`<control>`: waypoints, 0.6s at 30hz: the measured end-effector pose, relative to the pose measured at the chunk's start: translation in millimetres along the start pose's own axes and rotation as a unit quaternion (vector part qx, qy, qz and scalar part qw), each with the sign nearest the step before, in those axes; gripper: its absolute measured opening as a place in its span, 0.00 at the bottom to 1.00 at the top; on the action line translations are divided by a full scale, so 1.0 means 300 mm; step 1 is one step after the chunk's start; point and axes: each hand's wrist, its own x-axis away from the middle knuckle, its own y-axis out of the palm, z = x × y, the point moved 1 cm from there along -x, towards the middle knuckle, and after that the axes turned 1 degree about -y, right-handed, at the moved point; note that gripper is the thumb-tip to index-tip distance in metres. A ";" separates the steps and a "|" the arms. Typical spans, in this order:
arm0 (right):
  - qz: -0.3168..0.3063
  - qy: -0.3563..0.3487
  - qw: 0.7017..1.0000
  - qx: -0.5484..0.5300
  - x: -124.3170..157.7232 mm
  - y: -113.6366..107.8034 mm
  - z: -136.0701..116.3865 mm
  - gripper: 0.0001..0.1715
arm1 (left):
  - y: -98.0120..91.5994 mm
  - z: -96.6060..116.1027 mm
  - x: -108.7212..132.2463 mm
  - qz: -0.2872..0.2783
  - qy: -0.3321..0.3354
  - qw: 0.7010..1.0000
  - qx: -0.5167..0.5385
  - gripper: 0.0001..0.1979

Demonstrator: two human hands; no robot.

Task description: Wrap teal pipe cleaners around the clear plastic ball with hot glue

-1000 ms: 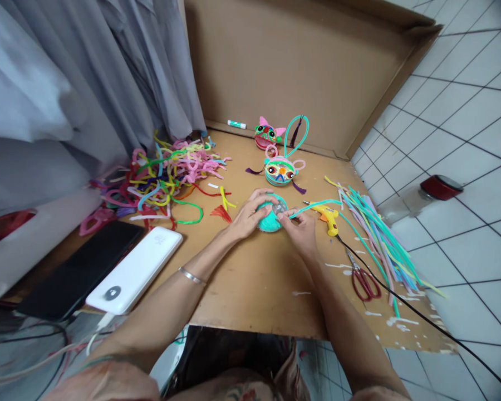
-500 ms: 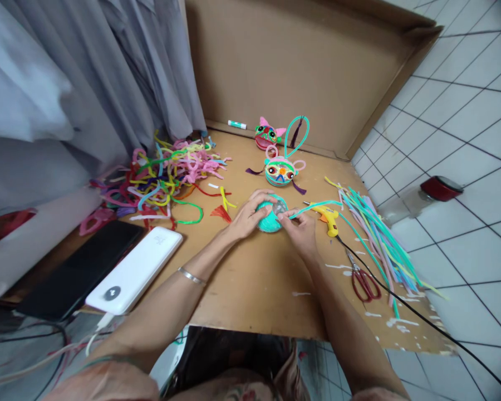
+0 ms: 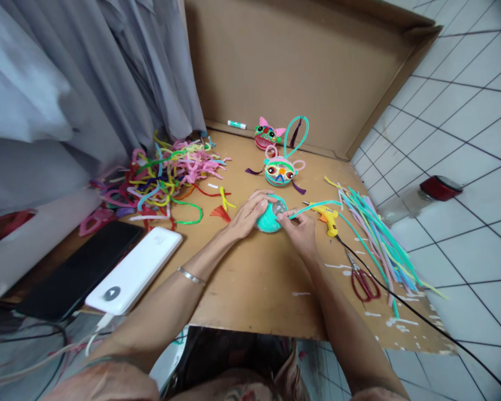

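Disc (image 3: 269, 221), left of the glue gun (image 3: 330, 219), looks light and slightly springy; its rim seems the safest hold. The left hand (image 3: 247, 214), half curled, grips the side away from the gun; the right (image 3: 299, 227), nearer the gun, pinches a strand (image 3: 303, 210), probably soft and bendable. Beyond the gun, leftward, sits a toy (image 3: 279, 171).

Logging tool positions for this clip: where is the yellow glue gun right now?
In the head view, the yellow glue gun lies on the table just right of the right hand, beyond the red-handled scissors and left of the pipe-cleaner bundle.
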 end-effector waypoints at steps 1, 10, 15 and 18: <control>0.000 0.001 1.000 -0.001 -0.001 -0.001 0.000 0.14 | 0.001 0.000 0.000 0.001 -0.002 1.000 -0.004 0.27; 0.012 -0.001 1.000 -0.007 0.004 0.005 -0.004 0.14 | 0.003 -0.004 -0.007 0.000 -0.006 1.000 -0.016 0.21; 0.019 0.001 1.000 0.005 0.001 0.005 0.013 0.15 | 0.009 -0.011 -0.003 0.004 -0.002 1.000 -0.017 0.20; 0.018 0.004 1.000 0.010 -0.002 0.004 0.027 0.15 | 0.015 -0.017 0.001 0.015 -0.013 1.000 -0.014 0.22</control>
